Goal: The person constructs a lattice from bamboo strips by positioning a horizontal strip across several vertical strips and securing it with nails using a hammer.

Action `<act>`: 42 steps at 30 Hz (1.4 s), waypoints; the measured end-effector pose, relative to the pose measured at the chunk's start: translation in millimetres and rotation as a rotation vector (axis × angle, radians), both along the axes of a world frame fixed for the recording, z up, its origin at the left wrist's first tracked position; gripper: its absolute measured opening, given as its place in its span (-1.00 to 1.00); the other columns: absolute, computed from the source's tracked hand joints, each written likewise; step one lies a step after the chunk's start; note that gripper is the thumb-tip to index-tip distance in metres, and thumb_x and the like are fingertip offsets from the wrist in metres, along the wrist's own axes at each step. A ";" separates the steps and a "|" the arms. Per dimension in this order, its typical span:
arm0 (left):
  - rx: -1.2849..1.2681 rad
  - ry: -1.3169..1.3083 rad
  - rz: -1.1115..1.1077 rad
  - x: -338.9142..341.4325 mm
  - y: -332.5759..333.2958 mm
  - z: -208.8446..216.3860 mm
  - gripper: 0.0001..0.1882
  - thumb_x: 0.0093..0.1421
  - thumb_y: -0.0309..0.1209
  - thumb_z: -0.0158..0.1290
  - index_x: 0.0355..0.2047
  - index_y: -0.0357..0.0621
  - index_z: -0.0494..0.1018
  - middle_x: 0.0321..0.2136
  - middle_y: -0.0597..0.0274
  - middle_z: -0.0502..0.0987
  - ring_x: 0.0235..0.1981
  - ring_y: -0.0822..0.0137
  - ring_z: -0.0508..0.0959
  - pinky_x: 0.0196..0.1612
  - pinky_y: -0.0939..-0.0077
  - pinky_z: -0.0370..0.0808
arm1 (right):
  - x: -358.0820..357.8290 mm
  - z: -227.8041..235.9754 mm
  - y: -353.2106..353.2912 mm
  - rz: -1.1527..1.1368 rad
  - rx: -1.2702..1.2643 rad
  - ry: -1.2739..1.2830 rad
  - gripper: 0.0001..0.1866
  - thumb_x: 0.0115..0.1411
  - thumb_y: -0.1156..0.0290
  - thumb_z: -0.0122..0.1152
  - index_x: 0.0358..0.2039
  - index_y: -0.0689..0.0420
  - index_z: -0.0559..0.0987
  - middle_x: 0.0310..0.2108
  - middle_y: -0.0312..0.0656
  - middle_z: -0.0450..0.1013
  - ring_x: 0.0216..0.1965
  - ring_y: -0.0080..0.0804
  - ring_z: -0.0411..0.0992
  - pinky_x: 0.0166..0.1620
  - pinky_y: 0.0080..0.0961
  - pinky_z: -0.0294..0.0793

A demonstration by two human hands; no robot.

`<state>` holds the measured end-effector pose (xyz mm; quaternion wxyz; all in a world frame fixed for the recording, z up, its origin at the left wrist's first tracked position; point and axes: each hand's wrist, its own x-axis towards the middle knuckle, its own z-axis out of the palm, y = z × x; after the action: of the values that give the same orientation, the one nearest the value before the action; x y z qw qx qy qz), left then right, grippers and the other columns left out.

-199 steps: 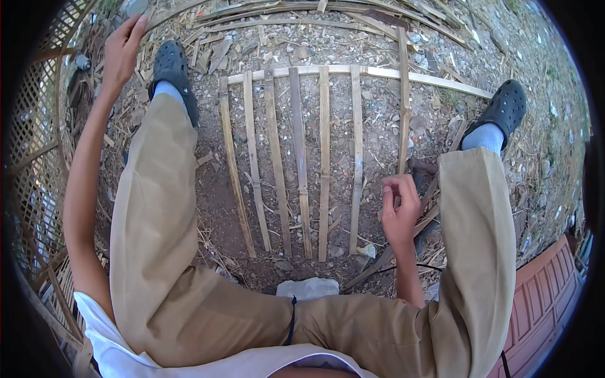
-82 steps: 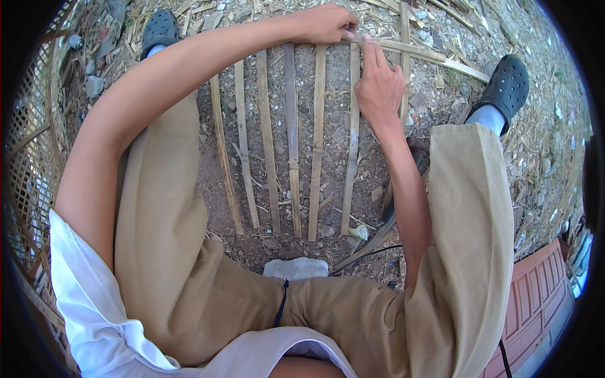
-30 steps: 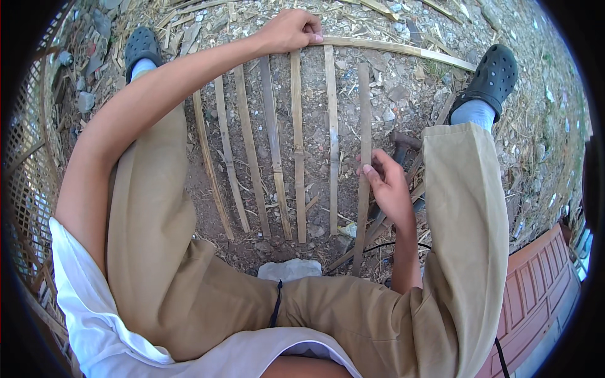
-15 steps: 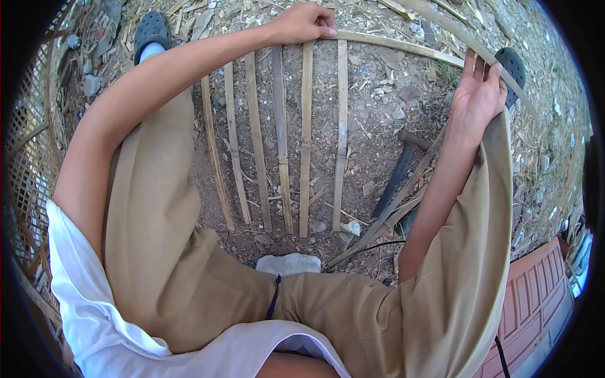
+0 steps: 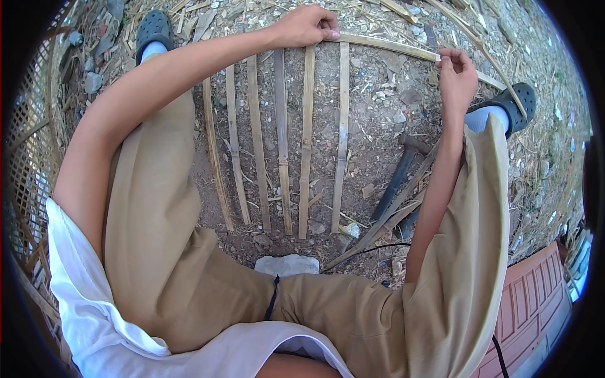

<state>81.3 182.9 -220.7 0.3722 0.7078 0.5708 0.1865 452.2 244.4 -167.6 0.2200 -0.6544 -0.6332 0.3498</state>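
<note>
Several bamboo strips lie side by side on the ground, pointing away from me; a pale strip (image 5: pixel 340 145) is the rightmost. Across their far ends runs a crosswise bamboo strip (image 5: pixel 391 45), angling toward the right. My left hand (image 5: pixel 309 26) pinches this crosswise strip near the far end of the parallel ones, its fingers curled. Farther along, my right hand (image 5: pixel 459 79) has thumb and fingertips closed on the same strip, whose end sticks out beyond the hand. Another long strip (image 5: pixel 482 47) slants past on the right, its near end by my right shoe (image 5: pixel 520 110).
A hammer (image 5: pixel 397 173) lies right of the strips, beside loose wood pieces (image 5: pixel 384 220). A pale stone block (image 5: pixel 287 264) sits between my legs. Stones and wood chips litter the soil. A lattice panel (image 5: pixel 28 120) stands at left, a reddish panel (image 5: pixel 529 302) at lower right.
My right hand has moved left and closed on the crosswise strip. The other long strip has come away from that hand and shifted right. My right shoe shows more fully; the left hand barely moved.
</note>
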 end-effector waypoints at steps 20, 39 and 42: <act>-0.100 -0.084 0.038 5.4 -1.8 21.4 -0.82 0.36 -0.36 0.34 -0.15 -0.21 0.73 -0.36 0.19 0.73 -0.30 0.33 0.67 -0.13 0.32 0.60 | -94.0 -1.1 -40.9 0.437 0.377 0.097 -0.81 0.32 0.54 0.41 -0.06 0.18 0.74 -0.07 -0.12 0.64 -0.06 0.00 0.60 0.02 -0.15 0.61; 0.127 -0.071 -0.033 8.5 -10.6 29.1 -0.76 0.19 -0.54 0.43 -0.20 -0.33 0.60 -0.26 0.04 0.60 -0.25 0.09 0.68 -0.09 0.20 0.62 | -95.1 -26.6 -42.5 0.486 0.622 -0.150 -0.60 0.07 0.78 0.26 -0.08 0.16 0.71 -0.08 -0.13 0.60 0.05 -0.01 0.55 0.17 -0.08 0.53; 0.089 -0.059 0.012 13.1 -8.1 29.7 -0.78 0.14 -0.54 0.45 -0.25 -0.34 0.66 -0.28 0.01 0.65 -0.25 0.08 0.71 -0.08 0.19 0.63 | -92.2 -18.0 -51.4 0.429 0.625 -0.100 -0.62 0.17 0.75 0.30 0.00 0.18 0.71 -0.02 -0.07 0.59 0.08 0.02 0.54 0.19 -0.05 0.53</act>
<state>94.3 174.8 -191.0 0.3559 0.7144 0.5549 0.2345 360.0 193.0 -185.6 0.2998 -0.4243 -0.8419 0.1456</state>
